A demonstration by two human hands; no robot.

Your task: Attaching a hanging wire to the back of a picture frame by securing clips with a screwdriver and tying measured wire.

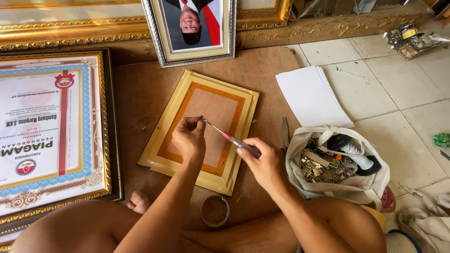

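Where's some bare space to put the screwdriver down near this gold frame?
Bare board lies between the gold frame and the silver portrait frame, and between the frame and the paper stack. Crowded by the bag, scissors and tape roll.

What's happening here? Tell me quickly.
A person sits on the floor with a gold picture frame lying face down. The right hand holds a screwdriver, its tip at the frame's brown backing board. The left hand pinches at that tip. A cloth bag of hardware sits open nearby.
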